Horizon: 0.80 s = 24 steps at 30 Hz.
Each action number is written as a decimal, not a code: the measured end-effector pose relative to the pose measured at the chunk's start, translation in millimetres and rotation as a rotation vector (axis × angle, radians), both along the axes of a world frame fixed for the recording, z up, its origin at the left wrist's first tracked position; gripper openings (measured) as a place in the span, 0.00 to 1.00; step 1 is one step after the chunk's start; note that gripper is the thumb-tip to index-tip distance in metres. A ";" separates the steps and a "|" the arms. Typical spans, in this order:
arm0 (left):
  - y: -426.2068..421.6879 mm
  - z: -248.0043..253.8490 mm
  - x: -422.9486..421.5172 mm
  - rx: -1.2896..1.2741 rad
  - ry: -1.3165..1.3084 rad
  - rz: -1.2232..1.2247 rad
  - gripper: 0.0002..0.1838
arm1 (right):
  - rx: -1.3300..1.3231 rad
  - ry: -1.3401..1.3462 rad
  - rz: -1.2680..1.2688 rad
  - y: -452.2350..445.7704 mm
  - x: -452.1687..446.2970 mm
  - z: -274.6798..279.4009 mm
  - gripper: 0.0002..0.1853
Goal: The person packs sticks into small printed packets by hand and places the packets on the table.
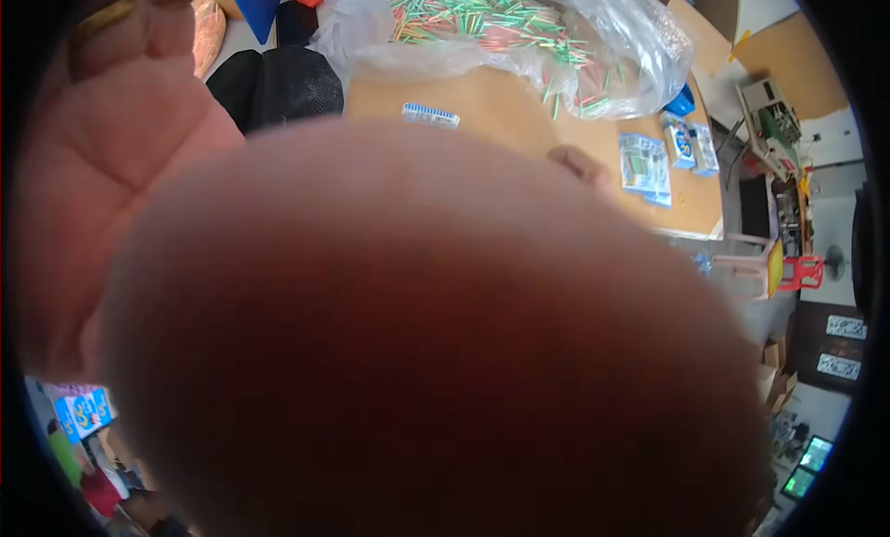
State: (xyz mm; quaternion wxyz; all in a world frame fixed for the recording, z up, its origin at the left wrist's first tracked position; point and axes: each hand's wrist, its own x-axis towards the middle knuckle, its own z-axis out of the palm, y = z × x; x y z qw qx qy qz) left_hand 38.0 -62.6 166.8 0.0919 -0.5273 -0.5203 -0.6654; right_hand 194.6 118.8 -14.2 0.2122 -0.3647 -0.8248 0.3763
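On the table (491,90), sticks (477,16) lie in what seems a plastic bag (654,41), behind the right-hand packets (646,166).

Red stool (803,272); grey fan (835,263)

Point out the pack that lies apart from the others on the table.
The blue-striped pack, alone at the picture's upper middle; the other packs sit close together toward the picture's right.

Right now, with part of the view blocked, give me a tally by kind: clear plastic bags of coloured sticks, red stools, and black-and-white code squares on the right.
Clear plastic bag of coloured sticks: 1
Red stool: 1
Black-and-white code squares: 2
Total in view: 4
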 end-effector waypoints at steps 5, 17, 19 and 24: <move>2.2 -6.8 -6.0 -0.131 -0.049 -0.063 0.17 | 0.519 -0.212 -0.017 102.9 -60.1 30.2 0.14; -2.4 -153.4 -83.5 -0.658 -0.229 -0.019 0.11 | 0.814 -0.028 0.500 205.0 -91.8 28.2 0.23; -2.5 -165.2 -83.2 -0.723 -0.257 -0.001 0.12 | 0.773 -0.357 0.064 153.0 -114.6 67.9 0.21; 10.9 -172.1 -75.7 -0.698 -0.195 0.021 0.11 | 0.895 -0.235 -0.129 165.9 -112.4 57.4 0.19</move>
